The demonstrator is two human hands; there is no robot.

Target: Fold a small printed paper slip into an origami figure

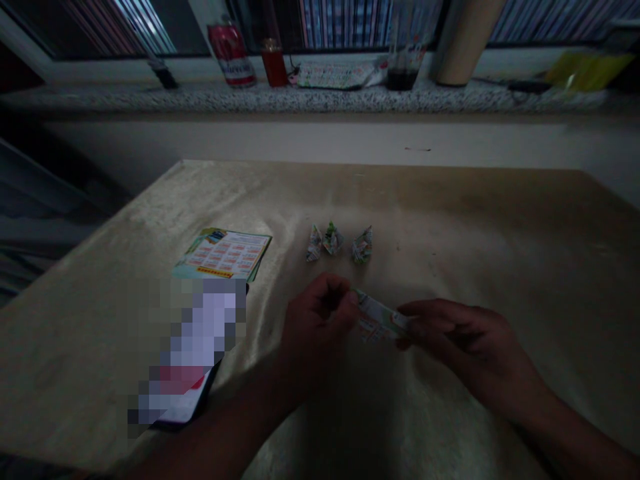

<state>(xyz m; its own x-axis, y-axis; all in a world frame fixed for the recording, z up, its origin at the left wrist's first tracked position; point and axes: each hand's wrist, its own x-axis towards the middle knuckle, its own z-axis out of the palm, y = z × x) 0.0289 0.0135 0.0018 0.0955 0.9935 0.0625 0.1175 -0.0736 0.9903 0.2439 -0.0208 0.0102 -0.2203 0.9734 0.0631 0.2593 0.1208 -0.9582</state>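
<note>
Both my hands hold one small strip of printed paper (379,320) just above the table (450,220). My left hand (315,327) pinches its left end with curled fingers. My right hand (460,347) pinches its right end between thumb and fingers. Just beyond the hands, three small folded paper figures (340,241) stand in a row on the cloth.
A printed leaflet (223,255) lies on the table's left, with a blurred flat object (190,353) in front of it. On the windowsill behind stand a red can (231,50), a red candle jar (274,63), a dark glass (404,63) and a cardboard tube (463,40).
</note>
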